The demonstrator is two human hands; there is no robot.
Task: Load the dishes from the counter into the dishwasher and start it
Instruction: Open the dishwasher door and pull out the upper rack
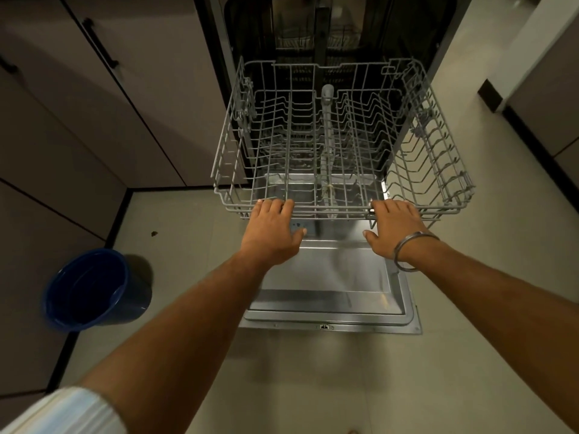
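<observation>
Fingertips point(283, 204) hidden behind rack rim point(332, 208)

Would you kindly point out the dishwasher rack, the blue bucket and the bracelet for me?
dishwasher rack point(322, 208): head view, front rim wire.
blue bucket point(125, 277): head view, right side of its rim.
bracelet point(404, 242): head view, band on the right wrist.

Both hands grip the near rail of the grey wire rack point(341, 136), pulled out of the dishwasher point(329, 32) above its lowered door point(329, 277): left hand point(272, 227) toward the left corner, right hand point(394, 227), with a metal bangle point(410, 249), toward the right. A dark blue bucket point(94, 289) stands on the floor at left, near the cabinets point(78, 104).
</observation>
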